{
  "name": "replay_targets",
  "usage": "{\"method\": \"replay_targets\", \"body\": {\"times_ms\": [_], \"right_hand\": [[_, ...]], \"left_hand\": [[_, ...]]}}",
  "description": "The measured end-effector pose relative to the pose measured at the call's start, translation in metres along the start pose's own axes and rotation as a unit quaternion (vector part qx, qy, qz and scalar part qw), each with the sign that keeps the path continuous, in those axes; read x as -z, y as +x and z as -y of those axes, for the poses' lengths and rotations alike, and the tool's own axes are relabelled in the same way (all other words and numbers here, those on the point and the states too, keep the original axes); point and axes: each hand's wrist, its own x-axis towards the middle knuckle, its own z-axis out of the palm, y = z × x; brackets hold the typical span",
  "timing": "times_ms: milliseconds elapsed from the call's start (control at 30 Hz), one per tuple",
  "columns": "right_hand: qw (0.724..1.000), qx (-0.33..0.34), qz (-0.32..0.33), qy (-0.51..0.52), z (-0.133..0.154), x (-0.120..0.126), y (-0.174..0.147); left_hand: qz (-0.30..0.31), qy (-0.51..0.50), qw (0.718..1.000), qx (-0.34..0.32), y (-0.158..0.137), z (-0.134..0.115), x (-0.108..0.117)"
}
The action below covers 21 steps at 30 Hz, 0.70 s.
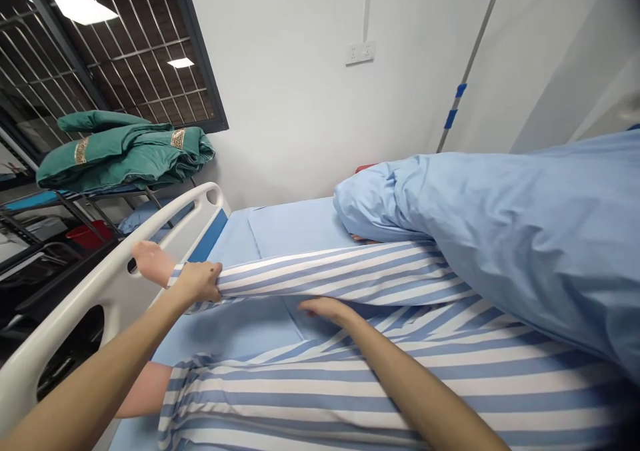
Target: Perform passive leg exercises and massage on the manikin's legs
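Grips the far striped trouser leg (320, 271) near the bare foot (151, 261), in wrapped fingers of the left hand (197, 281). Holds the loosely spread right hand (327, 307) just beneath it; cannot tell if touching.

1 Head-Worn View, Down Across the Bed (295, 224)

From the wearer's head, the camera looks forward and down, with the forearms (400, 378) running in close from the lower edge. It faces the white wall (280, 104) beyond, taking in the window (135, 51) at upper left. The lower-right corner seems too dark to read.
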Motion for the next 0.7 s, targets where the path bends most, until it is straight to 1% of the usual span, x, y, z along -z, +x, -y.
{"method": "replay_targets", "body": {"times_ms": [67, 133, 233, 300, 367, 467, 600, 700], "right_hand": [[0.991, 0.049, -0.014, 0.120, 0.006, 0.001, -0.001], [0.973, 0.098, -0.026, 0.205, 0.016, 0.006, -0.003], [0.942, 0.157, -0.048, 0.292, 0.032, 0.020, -0.011], [0.923, 0.192, -0.062, 0.327, 0.041, 0.031, -0.018], [0.910, 0.220, -0.073, 0.342, 0.047, 0.042, -0.025], [0.899, 0.258, -0.094, 0.342, 0.050, 0.054, -0.034], [0.900, 0.286, -0.140, 0.298, 0.049, 0.063, -0.039], [0.902, 0.290, -0.158, 0.277, 0.048, 0.065, -0.039]], "left_hand": [[0.002, -0.029, 0.999, 0.024, 0.001, -0.007, -0.007], [-0.004, -0.074, 0.996, 0.046, 0.003, -0.018, -0.017], [-0.031, -0.141, 0.987, 0.077, 0.010, -0.043, -0.030], [-0.050, -0.176, 0.979, 0.089, 0.016, -0.062, -0.036], [-0.063, -0.210, 0.971, 0.096, 0.024, -0.081, -0.040], [-0.086, -0.255, 0.959, 0.095, 0.034, -0.113, -0.048], [-0.091, -0.314, 0.938, 0.116, 0.043, -0.158, -0.063], [-0.092, -0.324, 0.931, 0.142, 0.044, -0.178, -0.073]]}}
